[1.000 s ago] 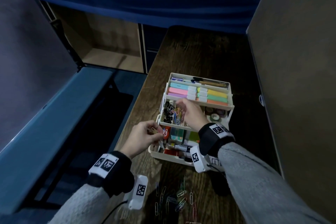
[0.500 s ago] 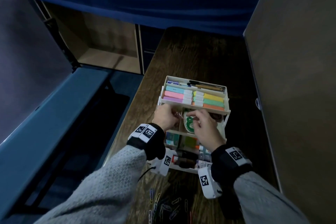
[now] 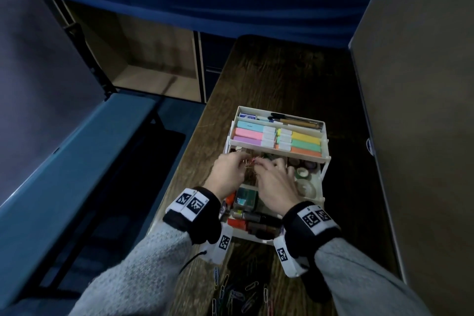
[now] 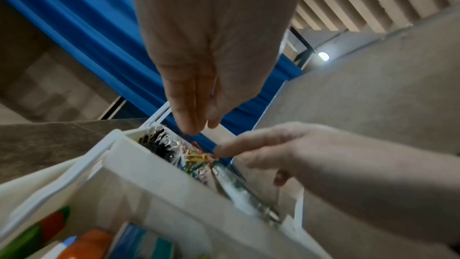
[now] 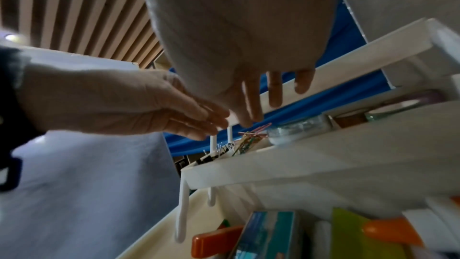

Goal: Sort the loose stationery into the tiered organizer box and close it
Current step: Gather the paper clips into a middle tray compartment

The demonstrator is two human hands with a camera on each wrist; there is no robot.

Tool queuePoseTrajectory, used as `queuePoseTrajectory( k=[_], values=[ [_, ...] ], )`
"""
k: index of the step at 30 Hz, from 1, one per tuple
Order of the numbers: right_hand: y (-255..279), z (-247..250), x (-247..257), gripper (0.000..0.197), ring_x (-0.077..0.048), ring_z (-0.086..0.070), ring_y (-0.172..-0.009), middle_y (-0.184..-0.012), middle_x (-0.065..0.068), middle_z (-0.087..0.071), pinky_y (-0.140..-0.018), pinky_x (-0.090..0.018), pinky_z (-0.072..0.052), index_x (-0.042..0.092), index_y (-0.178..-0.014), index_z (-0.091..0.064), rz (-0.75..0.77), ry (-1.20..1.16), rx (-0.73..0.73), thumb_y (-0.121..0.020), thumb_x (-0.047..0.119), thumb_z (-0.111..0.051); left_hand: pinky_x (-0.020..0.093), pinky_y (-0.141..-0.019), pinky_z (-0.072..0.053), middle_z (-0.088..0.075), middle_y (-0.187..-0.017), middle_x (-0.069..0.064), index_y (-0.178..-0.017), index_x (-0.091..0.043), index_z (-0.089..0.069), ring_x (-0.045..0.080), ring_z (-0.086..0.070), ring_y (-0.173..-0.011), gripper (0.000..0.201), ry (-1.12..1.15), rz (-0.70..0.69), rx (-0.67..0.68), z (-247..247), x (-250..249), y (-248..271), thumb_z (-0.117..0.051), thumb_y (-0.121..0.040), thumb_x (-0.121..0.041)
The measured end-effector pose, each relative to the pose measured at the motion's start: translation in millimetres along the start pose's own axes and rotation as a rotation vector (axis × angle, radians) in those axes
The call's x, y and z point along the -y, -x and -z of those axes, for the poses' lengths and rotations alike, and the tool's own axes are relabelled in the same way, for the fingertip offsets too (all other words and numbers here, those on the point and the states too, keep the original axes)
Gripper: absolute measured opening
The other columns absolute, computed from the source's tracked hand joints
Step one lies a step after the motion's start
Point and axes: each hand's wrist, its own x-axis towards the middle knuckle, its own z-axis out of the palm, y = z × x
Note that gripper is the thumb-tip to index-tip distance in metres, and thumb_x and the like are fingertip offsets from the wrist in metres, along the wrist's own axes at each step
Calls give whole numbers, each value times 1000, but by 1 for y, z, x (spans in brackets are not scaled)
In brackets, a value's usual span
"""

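Thin wire paper clips (image 3: 232, 297), light & slippery, many loose on table (image 3: 282, 72) before organizer box (image 3: 323, 161), best pinched few at a time; left hand (image 3: 227, 170) & right hand (image 3: 275, 182) over middle tier, fingers relaxed, holding nothing clear.

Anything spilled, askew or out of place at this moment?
Yes: coloured paper clips lie scattered on the wooden table in front of the open organizer box, still unsorted. Both hands, left hand and right hand, are over its middle tier.
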Motion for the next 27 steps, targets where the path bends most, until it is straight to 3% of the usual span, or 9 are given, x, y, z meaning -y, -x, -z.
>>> queuePoseTrajectory(
  k=[3, 7, 13, 16, 18, 20, 23, 27],
  values=[
    [4, 3, -10, 46, -22, -37, -114, -123, 0, -48, -96, -40, -36, 23, -131, -55, -154, -75, -146, -89, 5, -49, 37, -85, -47, -64, -113, 4, -120, -17, -61, 24, -51, -101, 38, -271, -103, -91, -9, 9, 8, -43, -89, -4],
    [5, 5, -13, 33, -23, -37, -106, -108, -2, -41, -87, -39, -38, 25, -127, -54, -139, 1, -109, -95, 22, -44, 39, -84, -35, -55, -130, 0, -127, -17, -50, 24, -41, -112, 35, -620, -214, 26, -22, 14, 12, -36, -96, -27],
    [-12, 3, -5, 36, -28, -34, -118, -126, -10, -37, -98, -48, -35, 27, -132, -41, -126, 80, 53, -99, 37, -32, 40, -81, -30, -56, -126, -1, -127, -16, -46, 25, -41, -106, 38, -693, -267, 76, -29, 13, 7, -31, -97, -33],
    [-22, 5, -2, 33, -29, -33, -120, -128, -12, -37, -100, -50, -33, 25, -125, -46, -139, 74, 114, -99, 37, -29, 37, -75, -28, -66, -107, -4, -102, -21, -61, 22, -45, -97, 27, -630, -258, -1, -28, 14, 12, -36, -94, -30],
    [-24, 6, 0, 32, -29, -34, -121, -127, -12, -40, -100, -49, -33, 22, -121, -51, -139, 46, 101, -100, 35, -30, 36, -73, -31, -66, -96, -2, -91, -22, -62, 21, -47, -91, 23, -600, -237, -76, -26, 15, 15, -40, -92, -29],
    [-20, 6, 0, 30, -27, -40, -117, -123, -9, -46, -97, -45, -37, 21, -120, -57, -123, 19, 18, -100, 29, -35, 37, -76, -35, -63, -107, 2, -106, -20, -60, 23, -48, -97, 26, -589, -213, -97, -25, 19, 14, -40, -92, -30],
    [-9, 5, -4, 32, -24, -44, -113, -118, -6, -50, -95, -41, -41, 19, -124, -58, -133, -32, -64, -96, 16, -43, 40, -82, -34, -52, -134, 5, -132, -14, -46, 26, -45, -108, 42, -615, -202, -23, -25, 21, 7, -34, -95, -31],
    [9, 7, -13, 40, -23, -45, -105, -105, -3, -47, -85, -36, -45, 20, -132, -54, -150, -71, -100, -93, 11, -46, 41, -82, -30, -57, -122, 2, -118, -15, -51, 25, -42, -106, 35, -675, -234, 4, -28, 17, -3, -33, -93, -31]
  ],
)
